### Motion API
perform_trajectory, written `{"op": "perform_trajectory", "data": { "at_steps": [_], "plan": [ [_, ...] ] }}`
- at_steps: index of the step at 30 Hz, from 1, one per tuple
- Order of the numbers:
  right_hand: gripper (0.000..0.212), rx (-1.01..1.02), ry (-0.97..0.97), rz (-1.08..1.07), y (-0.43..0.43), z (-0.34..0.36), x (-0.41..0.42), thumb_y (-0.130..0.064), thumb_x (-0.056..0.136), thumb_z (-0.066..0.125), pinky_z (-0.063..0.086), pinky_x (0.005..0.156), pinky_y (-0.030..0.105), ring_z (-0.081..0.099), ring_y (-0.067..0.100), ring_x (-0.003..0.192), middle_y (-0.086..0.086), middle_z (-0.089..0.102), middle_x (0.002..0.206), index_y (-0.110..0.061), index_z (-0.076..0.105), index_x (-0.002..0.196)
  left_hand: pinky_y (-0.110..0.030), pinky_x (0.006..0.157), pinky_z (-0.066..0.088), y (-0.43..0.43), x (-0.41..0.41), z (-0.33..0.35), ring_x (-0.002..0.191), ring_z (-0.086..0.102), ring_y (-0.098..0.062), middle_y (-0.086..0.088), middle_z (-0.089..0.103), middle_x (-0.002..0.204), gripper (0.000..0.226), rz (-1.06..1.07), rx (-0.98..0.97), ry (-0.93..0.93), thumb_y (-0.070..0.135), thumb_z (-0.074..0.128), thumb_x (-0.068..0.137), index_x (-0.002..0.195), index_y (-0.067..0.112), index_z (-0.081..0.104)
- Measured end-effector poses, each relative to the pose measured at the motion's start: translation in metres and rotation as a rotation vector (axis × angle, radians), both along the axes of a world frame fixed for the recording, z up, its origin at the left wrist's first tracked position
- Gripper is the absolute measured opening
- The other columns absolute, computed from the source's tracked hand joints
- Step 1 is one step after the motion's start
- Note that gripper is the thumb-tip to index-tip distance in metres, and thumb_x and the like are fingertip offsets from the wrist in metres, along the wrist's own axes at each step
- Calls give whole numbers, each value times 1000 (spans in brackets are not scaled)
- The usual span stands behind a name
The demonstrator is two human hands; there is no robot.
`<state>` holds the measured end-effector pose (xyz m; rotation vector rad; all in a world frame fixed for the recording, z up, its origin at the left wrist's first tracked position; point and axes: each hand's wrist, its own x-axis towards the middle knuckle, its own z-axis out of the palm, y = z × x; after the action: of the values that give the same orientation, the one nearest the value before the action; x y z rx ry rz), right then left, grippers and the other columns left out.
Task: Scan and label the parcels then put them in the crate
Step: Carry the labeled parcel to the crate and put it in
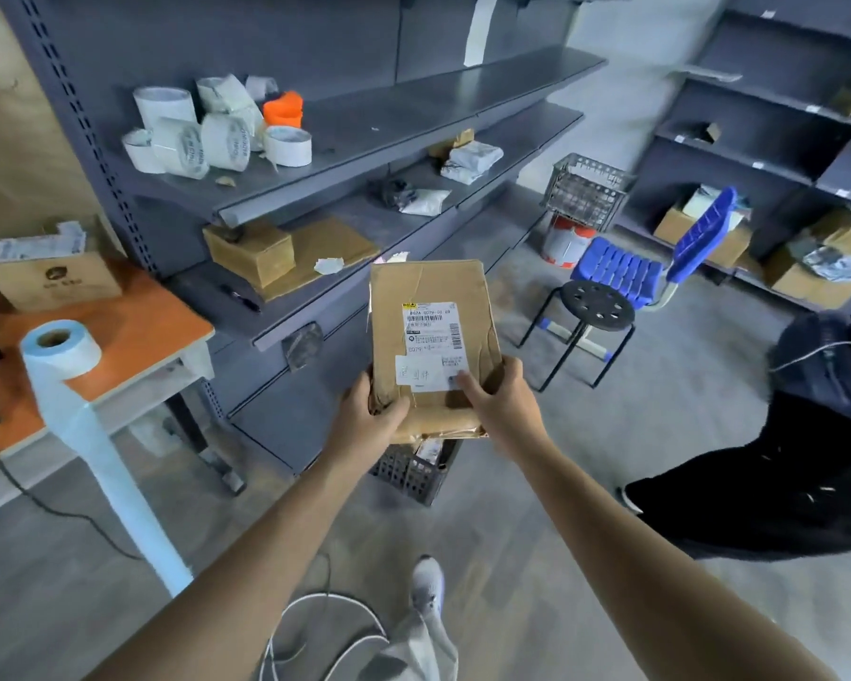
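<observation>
Clasping a flat brown cardboard parcel (433,331): left hand (370,415), right hand (501,403). It half-hides the dark slotted plastic crate (409,476) beneath.

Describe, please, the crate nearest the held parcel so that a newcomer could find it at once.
Start at the grey shelving unit. On the floor at its foot, seen just below the held cardboard parcel, stands a dark latticed plastic crate. Unlike the paler crate farther back, perched on a red-and-white bucket, it sits on the floor.

parcel (433,307) brown | chair (625,267) blue | table (133,321) orange | crate (413,476) black
</observation>
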<state>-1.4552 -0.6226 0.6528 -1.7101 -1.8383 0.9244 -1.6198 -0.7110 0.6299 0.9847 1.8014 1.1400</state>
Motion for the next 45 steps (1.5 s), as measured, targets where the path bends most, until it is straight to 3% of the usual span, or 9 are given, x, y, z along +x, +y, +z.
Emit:
{"op": "perform_trajectory", "data": {
  "at_steps": [8,18,21,27,33,36,39,42,45],
  "plan": [
    [58,-37,-120,133,160,-28,-8,-51,88,63,43,70,31,54,18,88,-1,55,101,-12,40,125,-44,94,51,141,-2,-33,109,58,-14,10,58,121,40,40,-68,-55,46,62,78,115,48,46],
    [54,-228,-230,230,338,-61,-7,-52,87,65,42,66,31,56,22,88,0,55,98,-16,40,118,-36,83,53,298,-1,-55,95,62,-13,14,62,103,34,50,-233,-18,33,66,84,113,29,48],
    [56,-289,-262,258,378,-82,1,-50,86,67,48,72,34,54,21,89,0,53,100,-17,40,123,-27,66,46,333,14,-75,84,56,-8,10,59,103,34,38,-314,17,34,64,87,115,26,47],
    [47,-367,-288,296,466,-145,32,-44,90,65,38,50,22,48,7,67,2,56,100,-16,40,119,-19,65,41,414,53,-139,92,54,-10,14,56,109,40,45,-384,-47,27,58,92,129,26,42],
    [52,-444,-294,381,553,-224,64,-36,92,66,39,71,24,51,17,90,11,61,116,-5,42,126,-27,84,48,493,99,-220,109,60,-19,7,60,129,48,102,-495,-76,26,55,92,138,28,40],
    [54,-494,-341,428,583,-261,66,-42,90,66,43,60,21,56,18,90,5,61,109,-9,42,127,-22,85,46,519,113,-260,114,59,-19,12,56,128,51,152,-528,-108,23,56,93,140,24,39],
    [62,-489,-387,472,603,-309,54,-52,85,66,56,75,37,65,25,95,4,66,108,-12,43,127,-26,87,48,533,116,-305,113,59,-18,4,58,134,58,244,-542,-160,21,61,90,143,24,38],
    [57,-496,-428,495,616,-365,37,-49,88,64,52,80,35,64,31,102,10,66,113,-11,44,125,-36,102,44,541,111,-362,122,56,-23,-2,60,132,63,319,-559,-151,11,65,85,143,17,41],
    [48,-517,-445,454,624,-416,28,-41,93,60,42,74,29,62,33,106,13,65,117,-8,45,124,-30,99,42,550,101,-403,123,55,-24,-1,59,130,61,364,-533,-133,8,61,87,143,17,39]
  ]
}}
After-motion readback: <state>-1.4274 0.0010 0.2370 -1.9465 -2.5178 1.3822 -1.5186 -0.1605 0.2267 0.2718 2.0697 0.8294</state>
